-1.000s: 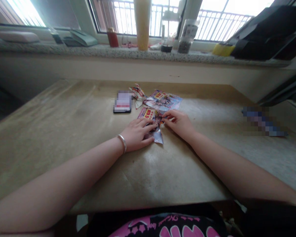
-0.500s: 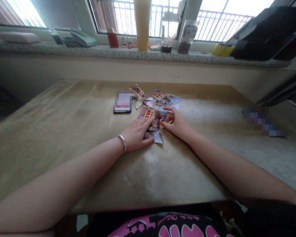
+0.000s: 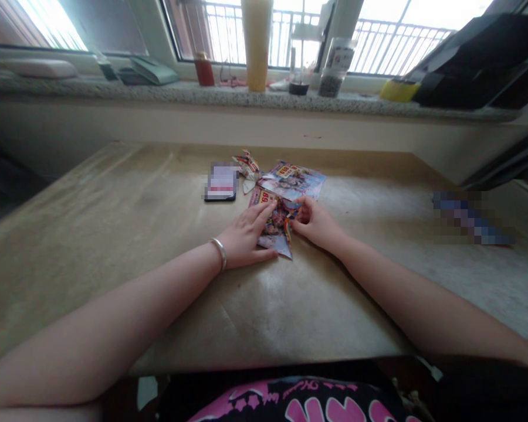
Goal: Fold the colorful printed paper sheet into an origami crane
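My left hand (image 3: 249, 234), with a silver bangle at the wrist, lies flat with its fingers spread over a colourful printed sheet of paper (image 3: 276, 241). At that sheet's right side, my right hand (image 3: 314, 220) pinches the edge between thumb and fingers, where the paper bends upward. Just behind lies a second printed sheet (image 3: 294, 180), flat on the table. To its left is a crumpled, folded piece of printed paper (image 3: 247, 167). A phone (image 3: 221, 183) with a blurred-out screen rests left of the papers.
The pale table (image 3: 180, 310) runs up to a wall below a granite windowsill (image 3: 229, 98). On the sill stand a red jar (image 3: 204, 69), a tall yellow cylinder (image 3: 257, 47), a clear container (image 3: 333, 70) and a yellow object (image 3: 399, 89). A pixelated item (image 3: 473, 218) lies far right.
My right hand's fingers have drawn in closer at the sheet's right edge, and the forefinger is more curled. My left hand remains pressed on the paper.
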A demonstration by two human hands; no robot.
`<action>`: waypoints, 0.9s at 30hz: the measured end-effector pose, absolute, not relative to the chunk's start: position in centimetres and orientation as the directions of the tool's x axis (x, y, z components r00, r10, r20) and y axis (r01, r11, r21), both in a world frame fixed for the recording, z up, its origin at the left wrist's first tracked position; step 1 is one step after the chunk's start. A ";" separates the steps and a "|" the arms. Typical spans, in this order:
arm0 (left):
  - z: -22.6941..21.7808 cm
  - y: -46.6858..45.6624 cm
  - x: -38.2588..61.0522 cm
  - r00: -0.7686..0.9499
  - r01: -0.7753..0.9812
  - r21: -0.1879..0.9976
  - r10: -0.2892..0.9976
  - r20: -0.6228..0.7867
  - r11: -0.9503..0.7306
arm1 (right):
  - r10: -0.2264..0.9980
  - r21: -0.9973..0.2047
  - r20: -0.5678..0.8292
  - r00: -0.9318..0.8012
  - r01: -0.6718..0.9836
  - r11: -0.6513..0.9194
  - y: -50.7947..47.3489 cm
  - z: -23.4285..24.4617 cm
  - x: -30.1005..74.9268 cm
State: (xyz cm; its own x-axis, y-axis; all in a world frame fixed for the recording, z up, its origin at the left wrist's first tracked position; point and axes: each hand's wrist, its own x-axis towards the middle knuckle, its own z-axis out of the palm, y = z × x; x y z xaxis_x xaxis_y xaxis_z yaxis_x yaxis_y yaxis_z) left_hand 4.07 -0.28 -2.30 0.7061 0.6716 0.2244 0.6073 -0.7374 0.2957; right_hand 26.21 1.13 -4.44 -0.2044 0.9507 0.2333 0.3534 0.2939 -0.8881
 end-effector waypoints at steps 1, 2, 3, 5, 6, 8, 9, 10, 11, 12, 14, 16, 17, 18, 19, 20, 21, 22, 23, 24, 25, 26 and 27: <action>-2.4 -0.3 4.1 0.707 0.600 0.294 0.665 0.242 -0.744 | 0.952 -0.897 0.228 -0.206 0.336 0.288 1.2 -4.4 26.2; -2.4 -0.3 4.1 0.707 0.593 0.288 0.657 0.260 -0.752 | 0.954 -0.905 0.225 -0.198 0.322 0.280 1.2 -4.4 26.1; -2.4 -0.3 4.1 0.708 0.587 0.280 0.650 0.277 -0.759 | 0.957 -0.910 0.221 -0.185 0.313 0.271 1.2 -4.4 26.0; -2.4 -0.4 4.1 0.709 0.582 0.261 0.638 0.301 -0.770 | 0.965 -0.917 0.213 -0.155 0.310 0.253 1.2 -4.3 26.0; -2.3 -0.5 4.1 0.709 0.580 0.253 0.632 0.311 -0.775 | 0.968 -0.917 0.211 -0.138 0.316 0.245 1.1 -4.2 26.0; -2.1 -0.6 4.0 0.725 0.557 0.247 0.609 0.321 -0.793 | 0.973 -0.915 0.211 -0.099 0.331 0.232 1.1 -4.1 26.0; -2.1 -0.7 4.0 0.744 0.532 0.248 0.586 0.320 -0.810 | 0.975 -0.918 0.207 -0.079 0.330 0.222 1.1 -4.0 26.1; -2.0 -0.7 4.0 0.765 0.503 0.249 0.560 0.317 -0.828 | 0.979 -0.924 0.198 -0.056 0.322 0.206 1.0 -3.9 26.1; -2.0 -0.7 4.0 0.783 0.477 0.248 0.536 0.317 -0.843 | 0.983 -0.934 0.180 -0.038 0.307 0.183 0.9 -3.8 26.1; -1.9 -0.7 4.1 0.797 0.455 0.246 0.515 0.317 -0.856 | 0.987 -0.945 0.156 -0.026 0.288 0.156 0.8 -3.6 26.1; -1.9 -0.7 4.1 0.784 0.466 0.232 0.520 0.338 -0.854 | 0.994 -0.961 0.113 -0.013 0.254 0.113 0.6 -3.3 26.0; -1.9 -0.7 4.2 0.764 0.499 0.219 0.545 0.346 -0.838 | 0.995 -0.966 0.099 -0.008 0.239 0.098 0.4 -3.0 25.8; -1.8 -0.7 4.2 0.759 0.510 0.214 0.553 0.343 -0.833 | 0.995 -0.967 0.101 -0.009 0.235 0.100 0.3 -2.9 25.7; -1.8 -0.7 4.2 0.760 0.515 0.208 0.556 0.337 -0.831 | 0.994 -0.967 0.105 -0.009 0.233 0.104 0.2 -2.9 25.6; -1.7 -0.7 4.2 0.764 0.516 0.202 0.554 0.331 -0.832 | 0.994 -0.967 0.107 -0.009 0.231 0.106 0.2 -2.9 25.5; -1.6 -0.7 4.3 0.768 0.514 0.194 0.550 0.328 -0.835 | 0.995 -0.969 0.104 -0.007 0.224 0.103 0.2 -2.9 25.4; -1.6 -0.7 4.3 0.773 0.514 0.186 0.547 0.322 -0.837 | 0.995 -0.973 0.097 -0.002 0.210 0.095 0.2 -2.9 25.3; -1.6 -0.7 4.3 0.771 0.521 0.178 0.549 0.322 -0.835 | 0.996 -0.978 0.084 0.002 0.190 0.082 0.3 -2.9 25.3; -1.7 -0.6 4.4 0.763 0.535 0.168 0.559 0.325 -0.828 | 0.998 -0.983 0.071 -0.001 0.167 0.070 0.3 -3.0 25.2; -1.8 -0.6 4.4 0.746 0.557 0.160 0.576 0.334 -0.815 | 0.998 -0.987 0.060 -0.018 0.148 0.062 0.4 -3.0 25.2; -1.9 -0.5 4.5 0.728 0.579 0.153 0.592 0.346 -0.801 | 0.997 -0.988 0.058 -0.046 0.137 0.064 0.5 -3.1 25.2; -2.0 -0.4 4.5 0.711 0.597 0.147 0.605 0.359 -0.789 | 0.995 -0.987 0.066 -0.078 0.139 0.077 0.5 -3.2 25.1; -2.1 -0.3 4.5 0.696 0.610 0.144 0.614 0.372 -0.779 | 0.991 -0.983 0.084 -0.106 0.153 0.099 0.5 -3.3 25.1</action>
